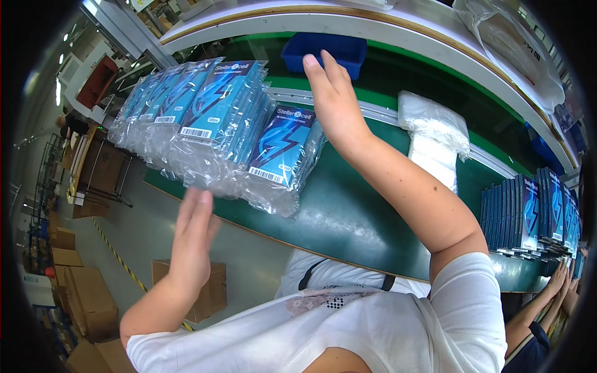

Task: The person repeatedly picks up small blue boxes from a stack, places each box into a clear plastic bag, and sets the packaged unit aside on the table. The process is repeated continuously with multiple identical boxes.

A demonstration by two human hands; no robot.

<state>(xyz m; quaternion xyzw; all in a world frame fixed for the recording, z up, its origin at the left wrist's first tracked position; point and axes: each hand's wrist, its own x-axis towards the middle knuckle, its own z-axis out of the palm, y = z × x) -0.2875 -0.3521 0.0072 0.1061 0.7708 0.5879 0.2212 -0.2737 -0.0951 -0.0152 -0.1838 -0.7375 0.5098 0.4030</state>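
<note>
Several stacks of flat blue boxes with a lightning-bolt print, sealed in clear plastic bags (214, 102), stand in a row at the left of the green table (348, 211). The nearest stack on the right has a bagged box (283, 146) on top, its loose plastic hanging toward the table's front edge. My left hand (194, 233) is raised just in front of the bags' loose ends, fingers stretched out and slightly blurred, holding nothing. Beyond the right-hand stack my right hand (337, 102) is held up, fingers extended and slightly apart, also with nothing in it.
A blue bin (326, 56) sits behind my right hand, under a white shelf (385, 22). Clear plastic bags (434, 127) lie in a pile at centre right. Unbagged blue boxes (516, 211) stand farther right, near another person's hands (559, 280). Cardboard boxes (90, 298) are on the floor.
</note>
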